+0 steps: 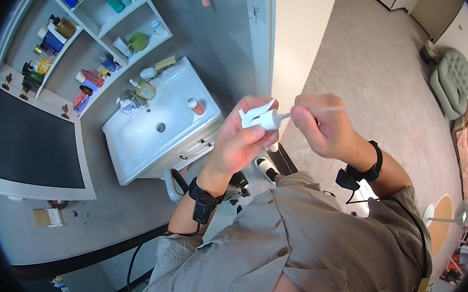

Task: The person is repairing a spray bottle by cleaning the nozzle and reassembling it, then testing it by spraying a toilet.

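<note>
Holding white pronged fitting (267, 120) (slender grey stem (284, 116)).

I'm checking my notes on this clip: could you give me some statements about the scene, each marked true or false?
1. The left hand holds a white spray head. True.
2. The right hand is empty. False: the right hand grips the thin tube of the spray head.
3. A small bottle with a white cap is on the basin. True.
4. The sofa is red. False: the sofa is green.
5. The shelves are bare. False: the shelves hold toiletries.
6. A black strap is around the right wrist. True.
</note>
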Demonstrator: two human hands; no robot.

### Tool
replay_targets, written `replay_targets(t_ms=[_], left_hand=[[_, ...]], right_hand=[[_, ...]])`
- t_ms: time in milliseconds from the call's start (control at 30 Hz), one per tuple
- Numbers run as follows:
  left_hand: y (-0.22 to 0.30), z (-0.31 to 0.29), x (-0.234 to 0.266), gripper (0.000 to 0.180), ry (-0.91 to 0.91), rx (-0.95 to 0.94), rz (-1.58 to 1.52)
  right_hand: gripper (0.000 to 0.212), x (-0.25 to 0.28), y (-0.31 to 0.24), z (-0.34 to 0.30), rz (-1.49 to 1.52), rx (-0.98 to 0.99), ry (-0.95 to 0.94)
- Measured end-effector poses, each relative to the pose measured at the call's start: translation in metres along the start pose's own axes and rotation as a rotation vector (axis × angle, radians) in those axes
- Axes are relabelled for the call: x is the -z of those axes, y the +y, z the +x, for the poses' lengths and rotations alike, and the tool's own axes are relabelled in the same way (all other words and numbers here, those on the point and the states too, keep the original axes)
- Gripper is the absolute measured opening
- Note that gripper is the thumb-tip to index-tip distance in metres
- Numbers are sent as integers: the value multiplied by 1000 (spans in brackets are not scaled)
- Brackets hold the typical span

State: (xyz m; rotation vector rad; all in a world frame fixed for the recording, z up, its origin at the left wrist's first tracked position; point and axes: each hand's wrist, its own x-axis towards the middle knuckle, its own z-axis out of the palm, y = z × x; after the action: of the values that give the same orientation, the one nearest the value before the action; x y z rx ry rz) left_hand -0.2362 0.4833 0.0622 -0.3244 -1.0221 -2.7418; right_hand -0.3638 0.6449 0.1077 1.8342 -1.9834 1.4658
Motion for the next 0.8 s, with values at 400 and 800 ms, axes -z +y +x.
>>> replay_targets(t_ms=[400, 800], left_hand=[[-15, 48, -67, 49, 75, -189, 822], [-50, 192, -92, 57, 162, -203, 1682]], right_hand=[[26, 43, 1, -20, 38, 77, 308], [14, 141, 133, 0, -68, 225, 399]])
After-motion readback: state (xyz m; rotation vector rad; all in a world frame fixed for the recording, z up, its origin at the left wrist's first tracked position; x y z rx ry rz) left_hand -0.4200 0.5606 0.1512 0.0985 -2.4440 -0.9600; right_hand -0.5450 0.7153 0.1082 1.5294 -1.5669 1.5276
